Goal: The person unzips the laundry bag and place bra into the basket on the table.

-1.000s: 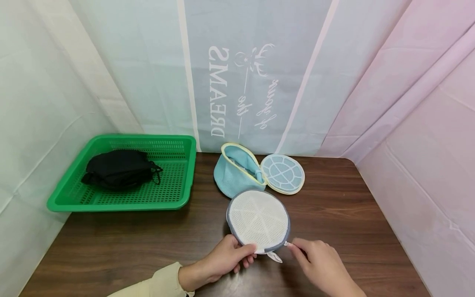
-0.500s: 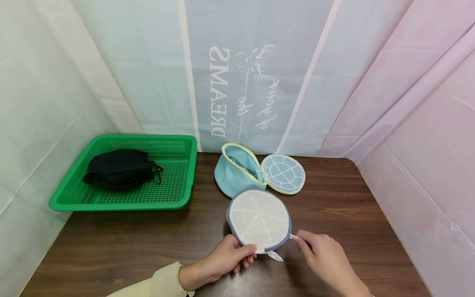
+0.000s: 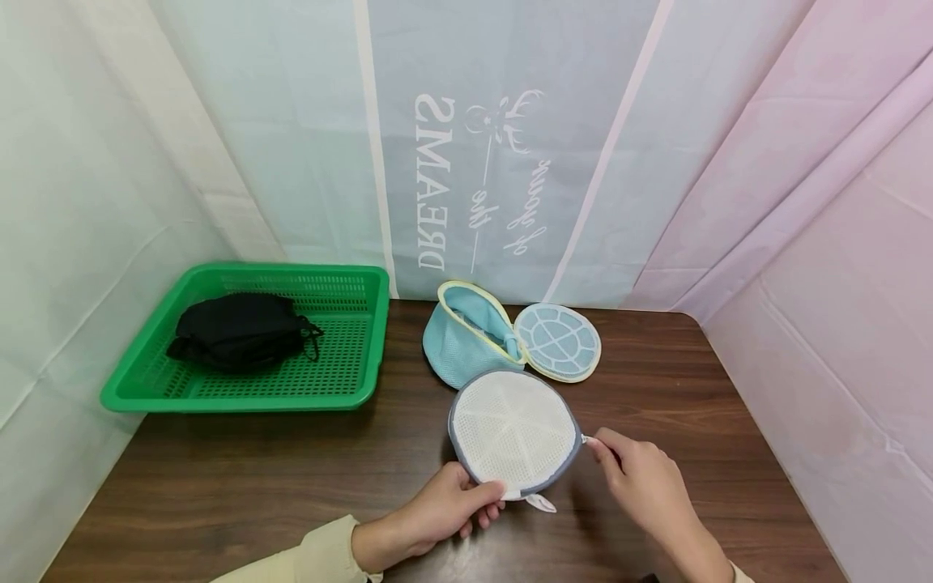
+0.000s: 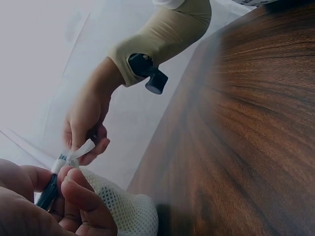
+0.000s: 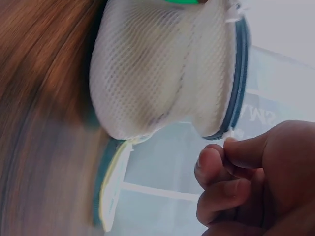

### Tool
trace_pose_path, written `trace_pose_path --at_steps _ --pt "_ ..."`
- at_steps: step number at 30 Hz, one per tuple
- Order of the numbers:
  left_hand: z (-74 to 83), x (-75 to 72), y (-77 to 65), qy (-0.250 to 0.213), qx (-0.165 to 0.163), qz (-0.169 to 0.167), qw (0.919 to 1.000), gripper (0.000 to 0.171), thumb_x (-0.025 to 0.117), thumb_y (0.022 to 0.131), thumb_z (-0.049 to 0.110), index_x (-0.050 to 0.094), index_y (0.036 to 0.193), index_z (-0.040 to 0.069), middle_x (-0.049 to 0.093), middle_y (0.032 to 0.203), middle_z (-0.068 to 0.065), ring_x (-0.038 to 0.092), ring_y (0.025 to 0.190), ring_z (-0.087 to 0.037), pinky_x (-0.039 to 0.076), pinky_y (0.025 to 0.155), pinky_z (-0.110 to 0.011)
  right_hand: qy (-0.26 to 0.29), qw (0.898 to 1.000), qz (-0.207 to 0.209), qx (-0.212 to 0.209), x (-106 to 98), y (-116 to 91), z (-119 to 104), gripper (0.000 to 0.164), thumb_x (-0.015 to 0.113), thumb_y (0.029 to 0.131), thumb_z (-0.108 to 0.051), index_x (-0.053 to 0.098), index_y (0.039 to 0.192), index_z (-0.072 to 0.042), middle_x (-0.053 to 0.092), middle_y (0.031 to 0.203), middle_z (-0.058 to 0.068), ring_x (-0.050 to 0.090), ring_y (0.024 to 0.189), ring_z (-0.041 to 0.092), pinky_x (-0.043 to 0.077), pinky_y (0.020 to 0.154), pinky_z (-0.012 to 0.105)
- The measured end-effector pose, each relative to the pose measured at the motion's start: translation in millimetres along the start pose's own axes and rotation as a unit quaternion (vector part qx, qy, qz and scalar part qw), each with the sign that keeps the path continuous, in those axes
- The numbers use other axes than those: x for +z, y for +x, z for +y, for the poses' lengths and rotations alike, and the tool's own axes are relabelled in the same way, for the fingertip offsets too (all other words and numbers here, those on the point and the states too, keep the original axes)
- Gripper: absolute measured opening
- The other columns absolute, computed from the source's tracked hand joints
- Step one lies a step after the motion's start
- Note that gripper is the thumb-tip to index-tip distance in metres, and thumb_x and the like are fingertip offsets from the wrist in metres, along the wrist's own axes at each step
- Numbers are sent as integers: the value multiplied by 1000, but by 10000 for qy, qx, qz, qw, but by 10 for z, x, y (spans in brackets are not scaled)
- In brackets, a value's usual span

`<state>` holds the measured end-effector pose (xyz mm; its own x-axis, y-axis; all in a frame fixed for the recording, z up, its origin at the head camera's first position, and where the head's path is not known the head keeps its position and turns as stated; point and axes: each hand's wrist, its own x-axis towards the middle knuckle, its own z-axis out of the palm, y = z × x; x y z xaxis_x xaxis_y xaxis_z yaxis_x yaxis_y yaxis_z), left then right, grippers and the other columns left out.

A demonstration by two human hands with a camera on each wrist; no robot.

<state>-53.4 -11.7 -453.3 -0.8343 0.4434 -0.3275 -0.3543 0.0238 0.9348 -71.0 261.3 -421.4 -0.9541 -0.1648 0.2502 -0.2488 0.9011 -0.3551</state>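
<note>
A white mesh laundry bag (image 3: 513,425) with a grey zippered rim stands in front of me, its round lid facing up. My left hand (image 3: 455,502) grips the rim at the near side, thumb on top of the lid and fingers underneath. Beside that thumb a white loop tag (image 3: 541,503) hangs from the edge. At the right side of the rim, my right hand (image 3: 645,482) pinches the small zipper pull (image 5: 229,133) between thumb and forefinger. In the right wrist view the bag's mesh side (image 5: 142,73) shows, with the dark zipper band (image 5: 239,73) along its edge.
Behind the white bag sits a light blue mesh bag (image 3: 466,344) with yellow trim, its round lid (image 3: 557,342) folded open to the right. A green basket (image 3: 364,389) at the left holds a black cloth bundle (image 3: 244,330). Curtains enclose the brown wooden table (image 3: 291,478).
My right hand has drawn the zipper pull along the rim, away from me and slightly right, around the bag's right side. My left hand keeps its grip on the rim.
</note>
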Motion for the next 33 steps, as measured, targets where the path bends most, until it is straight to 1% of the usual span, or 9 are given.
trace_pose_path --at_steps 5,9,12,17,21,27,33 --pt "-9 3 2 -23 38 -11 10000 35 65 97 19 68 86 -15 59 62 4 46 50 -4 36 41 -15 -38 9999 57 88 49 49 37 27 72 95 -18 56 75 -23 35 55 -13 35 50 8 30 45 30" --pt "-11 0 3 -16 29 -7 10000 36 64 97 19 68 86 -15 59 62 4 46 50 -4 35 41 -15 -54 9999 34 138 75 74 53 29 71 97 -19 53 74 -23 35 56 -11 35 50 10 28 45 31" --pt "-10 -2 6 3 -7 10 10000 36 64 98 19 68 85 -14 59 62 4 46 50 -3 35 41 -15 -103 9998 34 150 87 87 65 32 71 97 -19 49 73 -23 33 56 -10 33 49 9 26 44 30" --pt "-17 -5 11 -15 -40 9 10000 35 64 98 20 69 85 -13 60 63 4 46 50 -3 35 41 -15 -79 9998 65 156 101 81 73 34 71 96 -18 48 73 -23 33 56 -10 32 49 9 25 44 30" --pt "-27 -2 19 -45 -18 13 10000 33 64 98 19 69 85 -11 60 63 4 47 51 -4 36 42 -15 -70 9998 87 180 110 71 69 35 71 96 -18 47 71 -23 32 55 -11 33 48 9 26 44 30" --pt "-53 7 38 -142 -30 74 9999 29 62 98 18 69 84 -7 59 64 4 49 52 -3 36 42 -16 -37 9997 25 232 110 55 63 38 71 96 -17 46 69 -24 32 55 -11 33 49 9 27 45 30" --pt "-62 -12 49 -225 -50 194 9995 29 61 100 20 68 82 -3 59 66 4 51 54 -4 37 42 -16 21 10000 38 53 78 15 39 40 72 95 -16 45 67 -26 30 55 -15 30 49 3 26 46 25"
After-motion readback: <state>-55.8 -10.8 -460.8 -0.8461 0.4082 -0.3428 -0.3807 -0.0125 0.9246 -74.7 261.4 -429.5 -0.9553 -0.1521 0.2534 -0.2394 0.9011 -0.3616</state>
